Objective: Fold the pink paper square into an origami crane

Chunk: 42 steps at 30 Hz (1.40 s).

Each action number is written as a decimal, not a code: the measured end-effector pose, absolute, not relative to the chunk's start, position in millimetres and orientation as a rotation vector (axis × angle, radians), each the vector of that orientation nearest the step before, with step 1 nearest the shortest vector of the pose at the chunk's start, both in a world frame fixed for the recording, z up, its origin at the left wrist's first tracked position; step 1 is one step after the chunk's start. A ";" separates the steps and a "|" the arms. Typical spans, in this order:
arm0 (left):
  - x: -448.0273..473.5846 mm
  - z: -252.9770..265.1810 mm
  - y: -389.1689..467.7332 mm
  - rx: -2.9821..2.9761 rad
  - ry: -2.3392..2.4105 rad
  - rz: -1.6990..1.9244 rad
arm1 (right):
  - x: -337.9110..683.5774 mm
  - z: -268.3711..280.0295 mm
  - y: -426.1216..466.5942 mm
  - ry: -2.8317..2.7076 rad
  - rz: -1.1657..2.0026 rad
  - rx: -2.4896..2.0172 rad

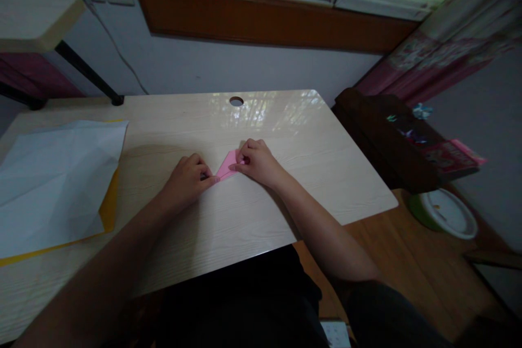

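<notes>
A small piece of folded pink paper (228,164) lies on the pale wood-grain desk (261,212), between my two hands. My left hand (190,175) pinches its pointed left corner, thumb along the near edge and fingers curled. Over the right part of the paper sits my right hand (256,162), its fingers bent and its thumb pressing on the near edge. A fold line runs along the paper's lower side. The right end of the paper is hidden under my right fingers.
Large white creased sheets (61,174) lie over yellow paper (109,204) at the desk's left. A shelf leg (89,73) stands at the back left. A cable hole (236,101) is near the back edge. Right of the desk are a dark wooden cabinet (367,119) and a round bin (448,212).
</notes>
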<state>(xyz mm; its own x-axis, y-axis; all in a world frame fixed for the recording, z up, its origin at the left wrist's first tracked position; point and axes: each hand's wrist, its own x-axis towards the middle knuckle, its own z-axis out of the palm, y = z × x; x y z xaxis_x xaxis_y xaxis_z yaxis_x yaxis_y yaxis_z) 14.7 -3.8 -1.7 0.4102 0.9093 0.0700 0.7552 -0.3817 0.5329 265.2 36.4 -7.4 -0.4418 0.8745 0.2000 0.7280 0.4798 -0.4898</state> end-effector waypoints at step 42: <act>10.7 7.9 -11.6 2.754 0.910 0.416 | 272.9 -6.1 40.0 -2.311 0.525 -1.258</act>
<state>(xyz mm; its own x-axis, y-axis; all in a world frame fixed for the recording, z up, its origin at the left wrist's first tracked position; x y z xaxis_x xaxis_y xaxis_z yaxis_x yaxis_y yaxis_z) 10.7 -11.6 7.9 0.7694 0.6070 0.1988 0.5474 -0.7870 0.2847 272.9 40.0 -6.1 -0.4797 0.8525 0.2077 0.6792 0.5106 -0.5271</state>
